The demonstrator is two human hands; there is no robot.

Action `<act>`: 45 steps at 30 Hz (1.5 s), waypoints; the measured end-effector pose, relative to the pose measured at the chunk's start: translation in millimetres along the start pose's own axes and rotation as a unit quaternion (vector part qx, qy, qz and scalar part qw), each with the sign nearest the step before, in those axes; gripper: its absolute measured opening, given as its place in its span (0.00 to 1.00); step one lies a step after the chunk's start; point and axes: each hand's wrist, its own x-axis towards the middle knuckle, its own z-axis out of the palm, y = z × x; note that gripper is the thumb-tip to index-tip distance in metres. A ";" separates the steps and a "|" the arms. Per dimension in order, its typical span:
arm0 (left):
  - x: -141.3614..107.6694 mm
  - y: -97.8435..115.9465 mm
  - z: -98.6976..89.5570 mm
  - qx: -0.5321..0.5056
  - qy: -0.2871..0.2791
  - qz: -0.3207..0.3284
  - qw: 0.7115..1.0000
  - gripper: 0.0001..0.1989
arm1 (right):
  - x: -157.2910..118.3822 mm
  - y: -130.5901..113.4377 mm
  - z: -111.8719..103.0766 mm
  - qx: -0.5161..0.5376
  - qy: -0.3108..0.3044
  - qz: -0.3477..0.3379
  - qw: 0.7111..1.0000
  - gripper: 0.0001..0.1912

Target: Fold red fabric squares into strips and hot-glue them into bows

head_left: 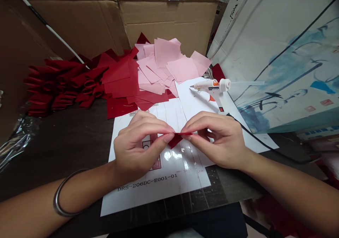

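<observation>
Between the fingertips of both hands is a small folded red fabric piece (175, 141), seen almost edge-on, with one corner hanging down. My left hand (144, 140) pinches its left end between thumb and fingers. At the right end, my right hand (217, 139) grips it the same way. Under the hands lies a printed white sheet (190, 181) with a shiny covering, partly hidden by my left hand. A white glue gun (212, 86) with orange parts and a clear glue stick stands just beyond my right hand.
Pink squares (166, 54) and red squares (122, 79) are heaped at the back. Folded red pieces (60, 82) pile up at the left. Cardboard boxes (169, 22) wall off the back; a painted panel (286, 61) leans at the right. A black cord (254, 133) runs rightward.
</observation>
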 end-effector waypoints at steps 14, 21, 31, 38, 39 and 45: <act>-2.6 -0.4 1.6 -0.023 -0.006 -0.041 0.999 0.08 | -0.8 0.2 2.4 0.014 0.016 0.039 0.999 0.02; -0.6 -0.4 2.0 -0.023 -0.032 -0.034 0.999 0.06 | -0.8 0.6 2.1 0.008 0.017 0.022 1.000 0.03; 0.3 0.6 0.8 -0.011 -0.020 0.007 1.000 0.08 | -0.2 0.9 1.9 -0.012 0.002 -0.012 1.000 0.04; -0.1 1.8 0.9 0.001 -0.018 -0.002 1.000 0.07 | -0.6 -0.6 0.6 -0.014 0.004 -0.011 1.000 0.04; -0.1 1.8 0.7 0.004 -0.019 -0.002 1.000 0.07 | -0.4 -0.7 0.8 -0.012 0.005 -0.011 1.000 0.04; 0.7 2.4 -0.3 0.018 -0.020 -0.003 1.000 0.09 | 0.4 -0.6 2.4 -0.007 0.013 -0.003 1.000 0.03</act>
